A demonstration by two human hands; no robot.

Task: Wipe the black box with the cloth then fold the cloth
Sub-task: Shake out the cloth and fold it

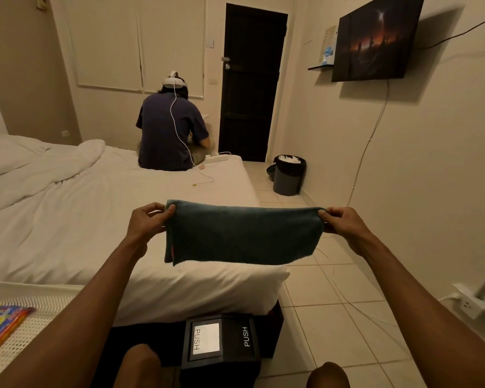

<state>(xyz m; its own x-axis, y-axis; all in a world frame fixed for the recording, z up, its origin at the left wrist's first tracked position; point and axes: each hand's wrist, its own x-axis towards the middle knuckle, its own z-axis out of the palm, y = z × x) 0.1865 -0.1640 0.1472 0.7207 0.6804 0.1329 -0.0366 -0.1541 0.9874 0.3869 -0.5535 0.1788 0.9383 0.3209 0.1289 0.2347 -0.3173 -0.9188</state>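
Observation:
A dark green cloth (242, 235) hangs stretched in the air in front of me, folded over so it forms a wide band. My left hand (147, 219) pinches its upper left corner and my right hand (343, 222) pinches its upper right corner. Below, between my knees at the bottom of the view, stands the black box (221, 341) with "PUSH" printed on two flaps of its lid. The cloth is well above the box and does not touch it.
A white bed (67, 219) fills the left, with a person in a headset (170, 130) sitting at its far end. A white mesh tray (20, 329) with colourful items is at lower left. A bin (289, 175), a wall socket (472, 302) and a cable are on the right over tiled floor.

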